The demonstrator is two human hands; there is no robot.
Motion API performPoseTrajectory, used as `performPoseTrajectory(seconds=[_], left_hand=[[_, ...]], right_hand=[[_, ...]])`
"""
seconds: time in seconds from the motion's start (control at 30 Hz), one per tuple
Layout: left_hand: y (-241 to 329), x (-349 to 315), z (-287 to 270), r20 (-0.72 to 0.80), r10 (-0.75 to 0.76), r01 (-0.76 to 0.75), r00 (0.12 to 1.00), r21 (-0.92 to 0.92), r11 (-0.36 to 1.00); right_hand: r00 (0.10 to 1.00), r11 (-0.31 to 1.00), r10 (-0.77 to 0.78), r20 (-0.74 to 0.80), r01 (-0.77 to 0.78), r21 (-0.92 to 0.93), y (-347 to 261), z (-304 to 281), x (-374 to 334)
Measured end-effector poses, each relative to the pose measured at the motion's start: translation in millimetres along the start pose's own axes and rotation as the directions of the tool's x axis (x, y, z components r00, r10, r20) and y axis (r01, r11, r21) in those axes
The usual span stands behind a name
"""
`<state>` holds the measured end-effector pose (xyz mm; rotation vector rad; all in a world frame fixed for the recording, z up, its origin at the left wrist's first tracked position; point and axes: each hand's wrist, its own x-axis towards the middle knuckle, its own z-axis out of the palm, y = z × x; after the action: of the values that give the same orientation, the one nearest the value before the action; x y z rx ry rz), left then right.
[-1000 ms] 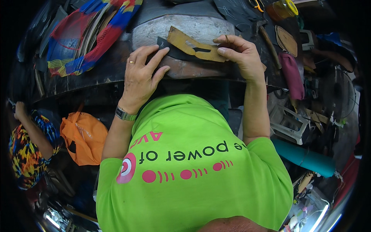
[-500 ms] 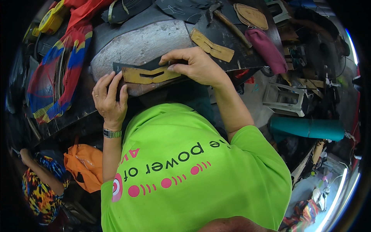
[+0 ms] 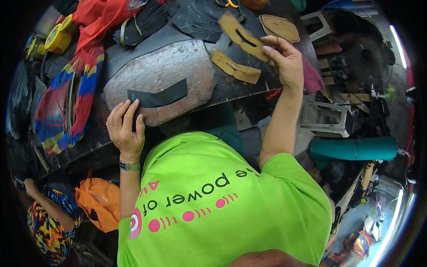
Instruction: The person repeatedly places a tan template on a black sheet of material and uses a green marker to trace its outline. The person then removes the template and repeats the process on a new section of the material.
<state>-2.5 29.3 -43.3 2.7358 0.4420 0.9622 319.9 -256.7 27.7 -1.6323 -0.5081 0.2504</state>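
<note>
On the grey slab (image 3: pixel 178 62), toward its near side, a black strip (image 3: pixel 156 99), flat, with a shallow bend. At the strip's left end, the left hand (image 3: pixel 126 131), with fingers extended, fingertips on the edge and thumb apart. Up to the right, a tan template (image 3: pixel 229 26) with a long slot, lifted above the table (image 3: pixel 100 127), in the thumb-and-finger pinch of the right hand (image 3: pixel 287 60) at its lower right end. Just below in view, a second template (image 3: pixel 243 74), flat on the table. Beyond these, tan ovals (image 3: pixel 280 27), black sheets (image 3: pixel 195 20) with white outlines and, at the top, orange-handled scissors (image 3: pixel 232 4). Behind the slab, a banded black bundle (image 3: pixel 144 22); farther left, red cloth (image 3: pixel 93 22), a yellow tub (image 3: pixel 58 41) and a red-and-blue mesh bag (image 3: pixel 89 91). Past the table's right end, a grey stool (image 3: pixel 325 129) and a green roll (image 3: pixel 353 148); at lower left, an orange bag (image 3: pixel 103 200) and a co-worker's hand (image 3: pixel 31 187).
</note>
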Motion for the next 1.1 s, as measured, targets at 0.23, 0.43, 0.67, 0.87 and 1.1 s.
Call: performPoseTrajectory(seconds=[0.23,0.43,0.67,0.87,1.1], left_hand=[[-1,-1,1,-0.017,0.017,-0.018,1.0,-0.011,1.0],[-2,-1,2,-0.021,0.02,-0.02,1.0,-0.001,1.0],[-2,-2,2,-0.019,0.018,-0.018,1.0,0.0,1.0],[-2,-2,2,-0.015,0.018,-0.018,1.0,0.006,1.0],[-3,-3,2,-0.001,0.008,-0.008,1.0,0.013,1.0]], right_hand=[[0.989,0.987,0.148,-0.018,-0.149,-0.056,18,-48,2],[0.973,0.966,0.22,0.068,-0.208,-0.154,28,-50,-4],[0.974,0.925,0.225,0.017,-0.208,-0.317,33,-42,-5],[0.967,0.912,0.253,0.025,-0.229,-0.341,36,-46,-7],[0.978,0.935,0.182,0.102,-0.14,-0.325,38,-48,-11]])
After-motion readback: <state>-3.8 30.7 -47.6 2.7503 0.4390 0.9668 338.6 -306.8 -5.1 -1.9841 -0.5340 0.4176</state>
